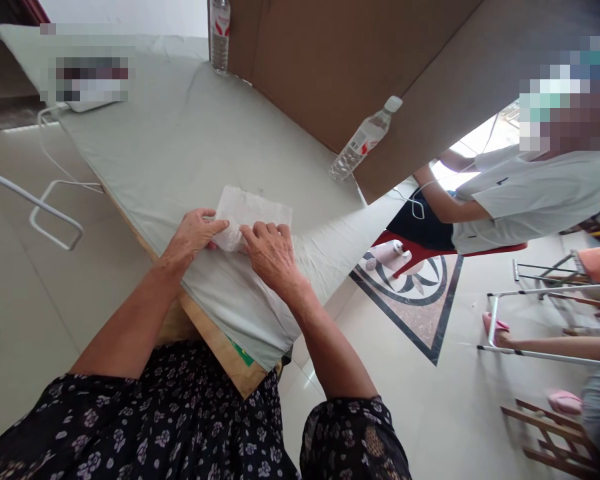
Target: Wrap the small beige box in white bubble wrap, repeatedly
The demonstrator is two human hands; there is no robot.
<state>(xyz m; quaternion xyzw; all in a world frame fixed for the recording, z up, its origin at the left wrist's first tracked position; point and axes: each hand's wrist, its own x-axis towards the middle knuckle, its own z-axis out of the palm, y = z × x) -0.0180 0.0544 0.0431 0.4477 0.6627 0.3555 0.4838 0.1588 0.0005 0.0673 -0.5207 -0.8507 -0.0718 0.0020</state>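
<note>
A pale cloth covers the table [145,147] in the head view. Near centre, the left hand's [193,233] fingers clamp the white sheet's [260,205] left edge; the right hand [273,257] bends over its lower right, fingertips partly hidden, grip unclear.

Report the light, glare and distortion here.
Head view: glare whites out the opening beyond the cardboard; head view: the sheet contrasts weakly with the pale cloth; head view: pixel blocks mask part of the co-worker; head view: the leg at right appears sideways, probably from camera tilt or lens distortion.
</note>
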